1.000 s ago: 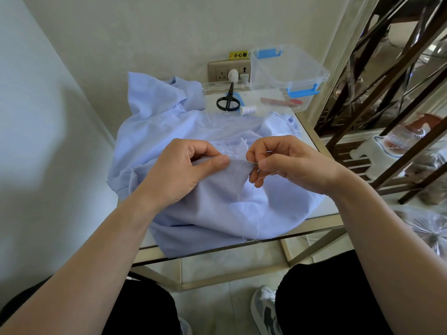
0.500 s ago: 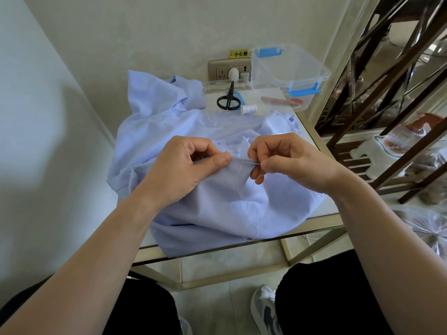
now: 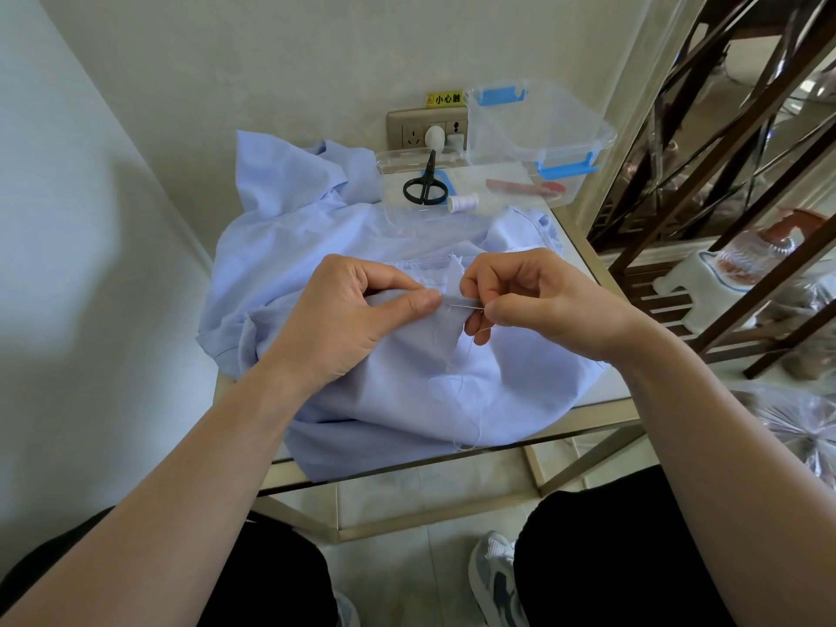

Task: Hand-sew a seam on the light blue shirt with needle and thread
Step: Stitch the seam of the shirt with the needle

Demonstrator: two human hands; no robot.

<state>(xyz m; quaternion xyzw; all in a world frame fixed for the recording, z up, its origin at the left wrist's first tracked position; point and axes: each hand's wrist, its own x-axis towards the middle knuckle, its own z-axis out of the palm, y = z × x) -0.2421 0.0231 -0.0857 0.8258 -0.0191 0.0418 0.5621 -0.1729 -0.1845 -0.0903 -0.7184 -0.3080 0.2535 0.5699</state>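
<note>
Light blue shirt (image 3: 407, 391) lies crumpled over most of the tabletop (image 3: 610, 391), right in front of me, its near edge hanging past the front rail. Clear plastic box (image 3: 543, 124) with blue clips sits at the far right corner by the wall; a red item (image 3: 524, 187) shows through its wall, can't tell what it is. Flat clear lid (image 3: 393, 174) lies just left of the box, partly on the shirt.

My left hand (image 3: 357, 319) is closed on a fold of the shirt, thumb pressing the cloth against curled fingers. My right hand (image 3: 538, 300) pinches the needle (image 3: 463, 305) between thumb and forefinger, other fingers curled under.

Black scissors (image 3: 424, 181) lie on the lid, blades pointing at the wall. White spool (image 3: 462, 202) lies on its side just beside the scissor handles.

Needle is nearly level between both hands, tip toward my left thumb, at the cloth. Thin white thread (image 3: 468, 447) trails from it down the shirt, looping near the front edge.
</note>
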